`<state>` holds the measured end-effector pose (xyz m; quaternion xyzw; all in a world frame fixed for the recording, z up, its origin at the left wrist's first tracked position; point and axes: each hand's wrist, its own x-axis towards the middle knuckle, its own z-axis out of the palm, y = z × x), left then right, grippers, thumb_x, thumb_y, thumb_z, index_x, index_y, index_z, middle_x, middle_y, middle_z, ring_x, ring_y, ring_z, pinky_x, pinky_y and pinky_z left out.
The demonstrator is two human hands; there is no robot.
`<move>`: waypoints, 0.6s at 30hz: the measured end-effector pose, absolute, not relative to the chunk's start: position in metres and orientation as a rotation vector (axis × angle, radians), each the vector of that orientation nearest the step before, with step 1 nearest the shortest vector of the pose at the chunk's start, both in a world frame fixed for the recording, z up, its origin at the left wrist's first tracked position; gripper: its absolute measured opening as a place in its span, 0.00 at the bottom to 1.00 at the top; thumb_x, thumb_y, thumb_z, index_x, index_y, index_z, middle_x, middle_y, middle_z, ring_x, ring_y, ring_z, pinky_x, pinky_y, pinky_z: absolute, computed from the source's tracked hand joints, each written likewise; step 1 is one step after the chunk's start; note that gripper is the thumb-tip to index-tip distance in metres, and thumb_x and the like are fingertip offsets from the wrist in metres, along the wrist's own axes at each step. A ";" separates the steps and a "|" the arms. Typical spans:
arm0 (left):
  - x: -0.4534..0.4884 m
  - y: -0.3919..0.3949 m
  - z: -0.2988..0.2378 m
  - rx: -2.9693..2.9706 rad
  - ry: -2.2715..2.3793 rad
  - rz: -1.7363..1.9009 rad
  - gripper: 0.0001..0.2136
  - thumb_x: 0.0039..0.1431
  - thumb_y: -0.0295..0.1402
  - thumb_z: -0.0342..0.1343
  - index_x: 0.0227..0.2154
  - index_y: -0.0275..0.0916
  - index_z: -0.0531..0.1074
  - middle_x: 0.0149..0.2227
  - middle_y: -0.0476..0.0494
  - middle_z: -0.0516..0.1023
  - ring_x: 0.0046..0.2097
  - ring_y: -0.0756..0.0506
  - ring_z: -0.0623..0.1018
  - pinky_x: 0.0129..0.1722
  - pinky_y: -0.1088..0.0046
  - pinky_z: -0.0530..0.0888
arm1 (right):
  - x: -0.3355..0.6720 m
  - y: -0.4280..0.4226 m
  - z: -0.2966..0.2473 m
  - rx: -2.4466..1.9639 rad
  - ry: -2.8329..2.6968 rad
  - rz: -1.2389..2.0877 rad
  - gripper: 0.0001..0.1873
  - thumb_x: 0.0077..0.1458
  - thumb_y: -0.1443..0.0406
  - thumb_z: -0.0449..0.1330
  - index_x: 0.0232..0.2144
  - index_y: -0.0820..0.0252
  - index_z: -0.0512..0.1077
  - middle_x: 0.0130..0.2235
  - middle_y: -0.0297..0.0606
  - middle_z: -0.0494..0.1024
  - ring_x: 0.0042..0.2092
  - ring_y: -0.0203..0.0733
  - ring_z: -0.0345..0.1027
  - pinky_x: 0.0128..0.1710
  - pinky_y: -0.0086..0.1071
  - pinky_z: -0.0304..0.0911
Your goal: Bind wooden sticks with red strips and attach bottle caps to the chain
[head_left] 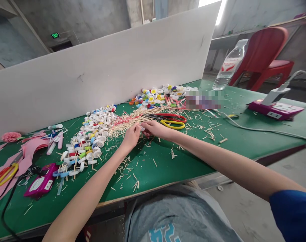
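My left hand [131,136] and my right hand [155,128] meet over the green table [193,151], fingers pinched together on a small white bottle cap [142,128]. Just behind them lies a heap of thin wooden sticks [132,119]. Left of my hands sits a pile of white and coloured caps joined on sticks [89,141]. A second pile of loose coloured caps [158,95] lies farther back. Red scissors and yellow scissors [171,121] rest right of the sticks.
A white board [104,67] stands along the table's back. A water bottle [229,65], a pink power strip [276,109] with cable, a pink glue gun [40,183], pink paper and more scissors [4,173] lie around. A red chair [263,55] stands behind.
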<state>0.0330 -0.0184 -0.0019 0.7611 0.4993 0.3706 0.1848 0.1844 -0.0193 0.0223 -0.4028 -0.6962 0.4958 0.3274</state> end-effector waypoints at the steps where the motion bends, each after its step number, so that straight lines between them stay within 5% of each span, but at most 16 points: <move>1: 0.032 -0.018 -0.002 2.153 1.411 1.046 0.12 0.63 0.33 0.39 0.25 0.40 0.61 0.22 0.49 0.65 0.29 0.47 0.68 0.31 0.73 0.63 | 0.184 -0.019 0.022 -1.051 -1.835 1.290 0.15 0.62 0.65 0.44 0.24 0.59 0.60 0.21 0.28 0.64 0.24 0.31 0.57 0.27 0.27 0.57; 18: 0.033 -0.028 0.002 2.176 1.529 1.051 0.11 0.60 0.30 0.41 0.22 0.41 0.56 0.21 0.50 0.62 0.26 0.48 0.63 0.28 0.73 0.55 | 0.179 -0.008 0.029 -1.260 -1.747 1.335 0.19 0.60 0.61 0.46 0.20 0.60 0.65 0.20 0.36 0.70 0.21 0.32 0.59 0.23 0.27 0.59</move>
